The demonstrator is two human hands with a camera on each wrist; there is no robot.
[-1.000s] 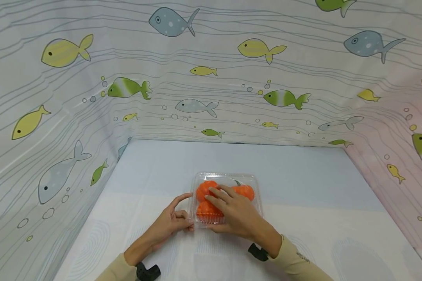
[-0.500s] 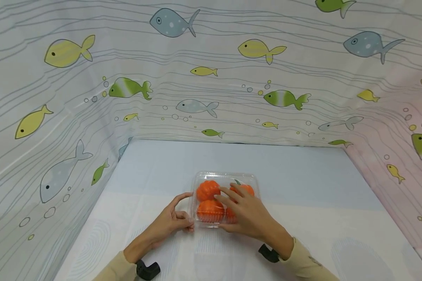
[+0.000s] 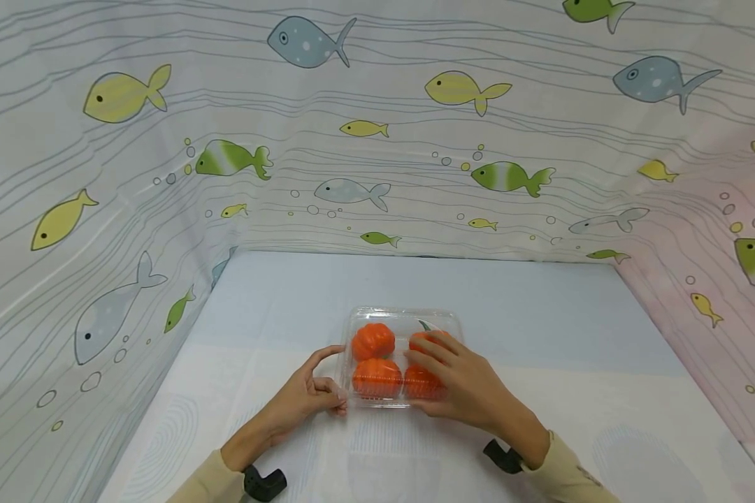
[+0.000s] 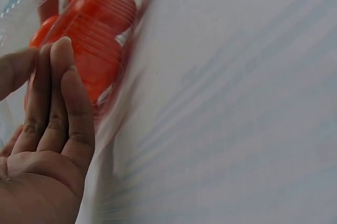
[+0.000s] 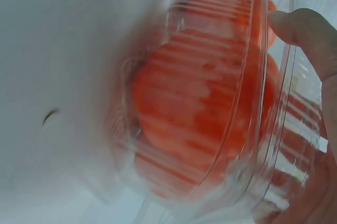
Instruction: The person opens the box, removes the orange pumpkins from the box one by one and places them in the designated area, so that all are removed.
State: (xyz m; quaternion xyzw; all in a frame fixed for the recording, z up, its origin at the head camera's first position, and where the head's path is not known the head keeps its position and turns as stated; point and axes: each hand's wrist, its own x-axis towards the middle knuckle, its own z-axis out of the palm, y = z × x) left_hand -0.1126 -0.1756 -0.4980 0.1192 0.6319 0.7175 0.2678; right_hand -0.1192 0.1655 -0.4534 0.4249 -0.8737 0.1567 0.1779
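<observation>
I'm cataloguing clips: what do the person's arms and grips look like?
The left sleeve and right sleeve are beige, the latter with a dark marking. The left wrist piece and right wrist piece are black. Left grip and right grip wear no gloves.

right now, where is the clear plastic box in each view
Head: the clear plastic box is just right of centre, in the lower half.
Left wrist: upper left, cut off by the picture's edge, partly behind the left hand.
Right wrist: middle to right, filling most of the height.
Shared landmark: the orange pumpkin-shaped pieces inside.
</observation>
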